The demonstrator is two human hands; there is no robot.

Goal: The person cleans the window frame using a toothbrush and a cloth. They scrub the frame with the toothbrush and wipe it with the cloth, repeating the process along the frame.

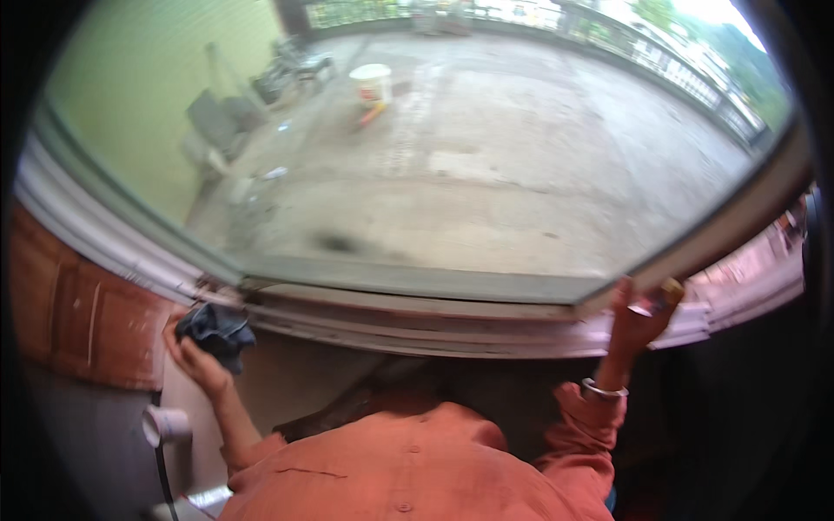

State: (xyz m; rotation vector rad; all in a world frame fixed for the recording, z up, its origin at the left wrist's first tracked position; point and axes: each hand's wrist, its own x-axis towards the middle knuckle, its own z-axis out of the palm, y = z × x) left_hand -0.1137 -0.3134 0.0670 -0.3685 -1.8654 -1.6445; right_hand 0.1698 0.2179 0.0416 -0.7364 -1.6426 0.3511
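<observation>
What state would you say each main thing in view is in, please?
Dark blue cloth: crumpled, held in left hand.
Small yellow-ended object: held in right hand; type unclear.
White round bucket: upright; contents unclear.
Orange shirt: buttoned where visible.
Silver metal bangle: worn on right wrist.

This looks like a room in a home, at a large window: a window frame (pixel 417 301) spans the view, and brown panelled woodwork (pixel 78 304) stands at its left. Beyond the glass lies a concrete terrace (pixel 521 165) with a white bucket (pixel 373 85) on it, bordered by a light green wall (pixel 156 104) and a pale balustrade (pixel 656 65), with greenery (pixel 734 56) farther off.
</observation>
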